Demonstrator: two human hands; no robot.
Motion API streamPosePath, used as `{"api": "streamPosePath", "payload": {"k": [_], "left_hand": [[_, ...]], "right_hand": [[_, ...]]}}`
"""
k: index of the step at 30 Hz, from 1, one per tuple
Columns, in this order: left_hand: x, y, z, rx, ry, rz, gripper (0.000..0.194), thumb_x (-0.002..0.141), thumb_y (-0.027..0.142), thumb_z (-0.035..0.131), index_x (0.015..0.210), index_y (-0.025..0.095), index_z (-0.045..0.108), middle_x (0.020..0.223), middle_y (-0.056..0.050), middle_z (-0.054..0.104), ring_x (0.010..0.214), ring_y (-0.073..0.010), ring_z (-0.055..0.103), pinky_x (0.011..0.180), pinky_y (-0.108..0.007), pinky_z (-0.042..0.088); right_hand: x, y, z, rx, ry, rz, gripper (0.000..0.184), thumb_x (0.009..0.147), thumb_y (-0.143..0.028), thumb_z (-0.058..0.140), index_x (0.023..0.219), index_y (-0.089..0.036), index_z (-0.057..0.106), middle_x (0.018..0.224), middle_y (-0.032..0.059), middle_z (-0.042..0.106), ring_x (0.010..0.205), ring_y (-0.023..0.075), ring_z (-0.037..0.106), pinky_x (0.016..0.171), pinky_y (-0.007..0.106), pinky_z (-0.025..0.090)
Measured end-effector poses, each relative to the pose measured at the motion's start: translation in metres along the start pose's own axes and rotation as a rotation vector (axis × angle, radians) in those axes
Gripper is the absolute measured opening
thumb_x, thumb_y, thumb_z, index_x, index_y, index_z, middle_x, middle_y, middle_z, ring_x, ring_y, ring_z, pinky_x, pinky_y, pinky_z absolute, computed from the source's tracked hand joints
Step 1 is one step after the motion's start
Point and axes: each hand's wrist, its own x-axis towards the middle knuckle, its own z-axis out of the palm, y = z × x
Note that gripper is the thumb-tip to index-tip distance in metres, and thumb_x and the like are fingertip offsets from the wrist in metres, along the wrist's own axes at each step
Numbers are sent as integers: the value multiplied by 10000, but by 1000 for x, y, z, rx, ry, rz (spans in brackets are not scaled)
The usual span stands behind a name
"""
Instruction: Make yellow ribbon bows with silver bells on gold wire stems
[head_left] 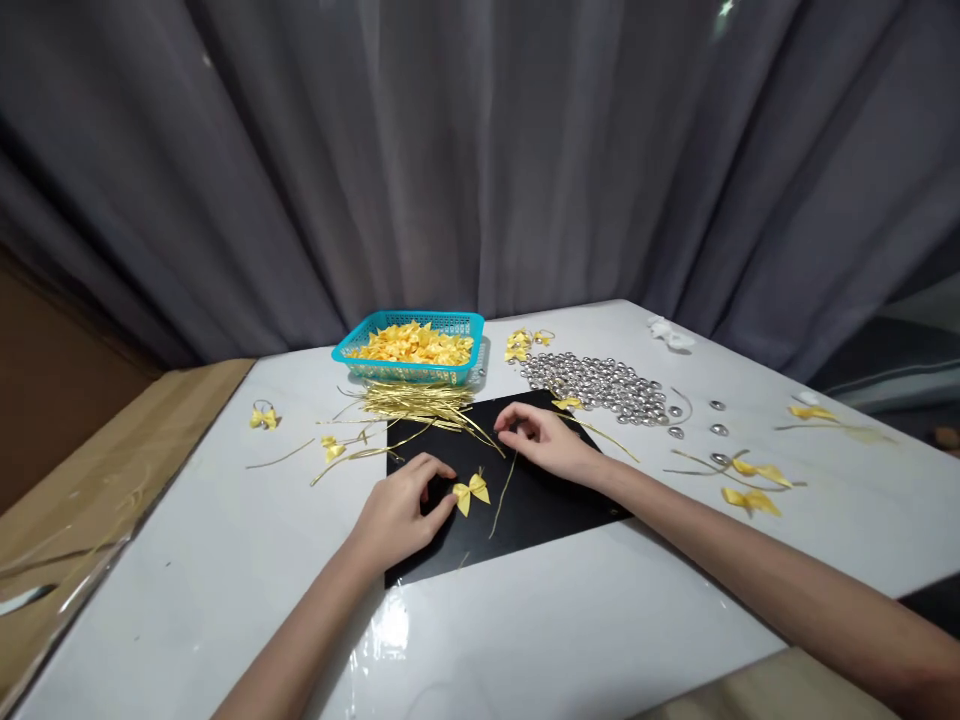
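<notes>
A small yellow ribbon bow [471,493] lies on a black mat [555,530]. My left hand [405,505] rests at the mat's left side, thumb and fingers apart, with the thumb tip at the bow's left edge. My right hand [544,440] hovers over the mat's far part, its fingertips curled close to the thumb; whatever is between them is hidden. One thin gold wire [502,497] runs from beneath that hand toward the mat's near edge. Beyond both hands, a bundle of gold wires [416,400] overlaps the mat's far left corner.
Behind the wires stands a turquoise basket [346,352] full of yellow bows. Many silver oval beads [600,385] spread at the back right. Loose bows [752,500] and wires lie on the white table [247,560]'s right and left sides. Crumpled white tissue [670,334] sits at the far right.
</notes>
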Motion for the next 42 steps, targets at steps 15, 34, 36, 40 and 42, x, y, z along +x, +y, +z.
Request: {"api": "streamPosePath", "payload": {"k": [15,34,36,40,42], "left_hand": [[6,-5,4,14,-23,38,196,868,380,448,884,230,572,929,-5,605,623,-133,527,602,-260,381],[8,-4,11,96,-68,198,145,910,276,366,880,223,498,887,-6,582,708,-145,559,623,-255,389],[8,-5,11,78,-60,190,150,913,283,364,882,224,499,872,-5,585,701,-142,558,617,-252,388],[7,-3,10,50,-50,187,161,910,283,360,889,225,509,842,-8,593,692,-145,558,626,-258,394],[6,-2,9,45,-53,174,162,908,282,357,898,223,507,827,-9,599,692,-152,561,634,-266,397]], "right_hand": [[-10,-15,16,-378,-276,-186,138,815,-218,575,912,-135,627,825,19,568,626,82,468,582,201,375],[-7,-13,10,-378,-373,-176,163,841,-227,536,959,-148,617,865,25,578,662,87,478,589,199,368],[-7,-11,10,-346,-385,-213,162,836,-241,551,942,-145,628,861,26,572,674,87,482,605,201,376],[-6,-9,11,-211,-344,-178,166,818,-286,575,804,-129,626,776,13,575,585,71,418,539,195,346],[-5,-8,12,-146,-314,-138,210,806,-328,585,784,-121,615,714,0,563,549,67,379,504,193,323]]}}
